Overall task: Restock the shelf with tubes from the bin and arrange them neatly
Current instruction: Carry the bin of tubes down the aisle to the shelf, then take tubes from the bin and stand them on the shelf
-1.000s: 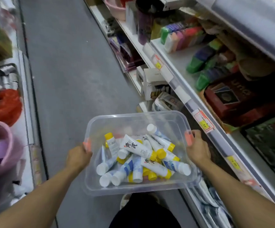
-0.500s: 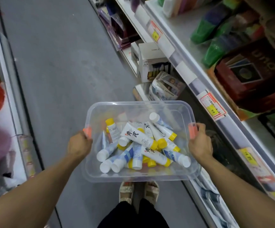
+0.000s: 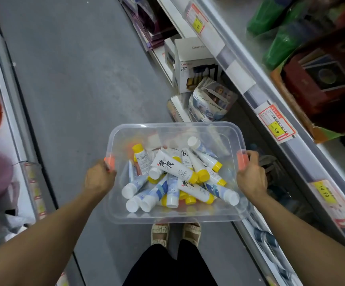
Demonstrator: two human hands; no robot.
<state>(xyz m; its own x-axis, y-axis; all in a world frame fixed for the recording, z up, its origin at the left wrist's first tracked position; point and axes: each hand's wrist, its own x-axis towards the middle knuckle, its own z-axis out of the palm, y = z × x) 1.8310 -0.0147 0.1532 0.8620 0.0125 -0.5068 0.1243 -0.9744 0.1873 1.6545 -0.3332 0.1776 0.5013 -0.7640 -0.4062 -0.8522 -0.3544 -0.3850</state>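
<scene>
A clear plastic bin [image 3: 173, 216] hangs level in front of me over the aisle floor. Inside lies a loose pile of several white tubes [image 3: 175, 168] with yellow or white caps, some with blue print. My left hand [image 3: 99, 178] grips the bin's left rim, thumb over the edge. My right hand [image 3: 251, 176] grips the right rim the same way. The shelf [image 3: 270, 96] runs along my right, its grey edge carrying price tags.
Green packs [image 3: 281, 42] and a dark red box [image 3: 320, 79] sit on the upper right shelf. White boxes [image 3: 194, 65] and a wrapped pack [image 3: 210, 100] stand on the low shelf ahead. Another shelf edge [image 3: 4, 96] lines the left. My feet [image 3: 175, 232] show below the bin.
The view has tilted downward and the bin sits lower and nearer my body. Both hands keep the same grip on its rims.
</scene>
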